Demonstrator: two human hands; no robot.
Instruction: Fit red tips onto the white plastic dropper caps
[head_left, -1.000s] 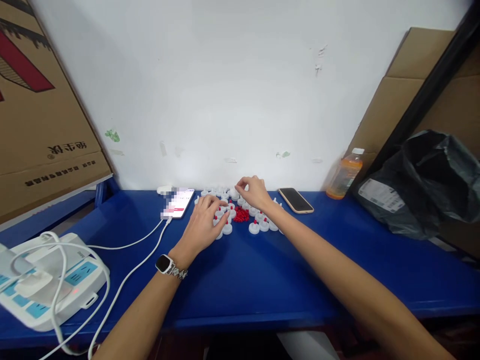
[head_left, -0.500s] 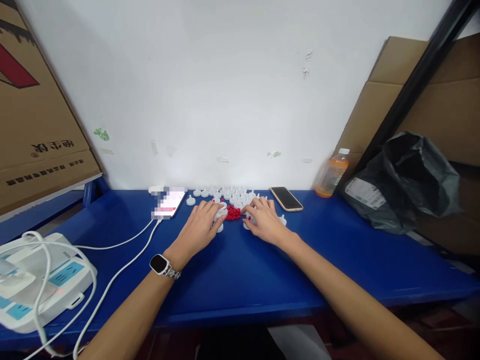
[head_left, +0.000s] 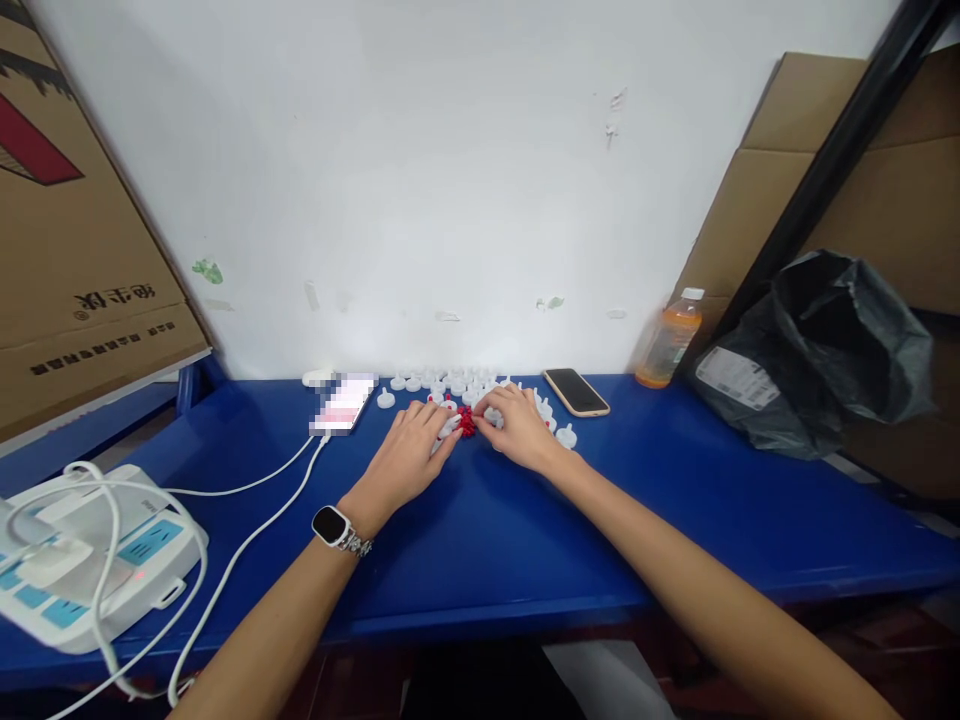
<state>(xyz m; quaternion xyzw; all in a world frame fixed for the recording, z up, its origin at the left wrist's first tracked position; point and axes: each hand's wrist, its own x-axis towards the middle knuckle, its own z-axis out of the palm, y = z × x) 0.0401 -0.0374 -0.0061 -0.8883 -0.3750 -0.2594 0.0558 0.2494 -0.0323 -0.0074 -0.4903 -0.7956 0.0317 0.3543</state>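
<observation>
Left hand (head_left: 409,455): palm down on the bench (head_left: 480,540), fingers curled over white caps (head_left: 450,425); grasp cannot be told.
Right hand (head_left: 517,425): fingertips pinched together at the red beads (head_left: 466,421).
Beads: between both hands, touching the fingertips.
Caps: scattered just beyond and beside both hands.

The caps (head_left: 450,381) are lying near the back edge of the table (head_left: 487,540), with the beads (head_left: 466,421) just in front of them. One phone (head_left: 346,404) is lying left of the caps, another phone (head_left: 576,391) right. The bottle (head_left: 667,342) is standing further right, the bag (head_left: 817,355) beyond it. The power strip (head_left: 82,560) is sitting at the front left corner.
</observation>
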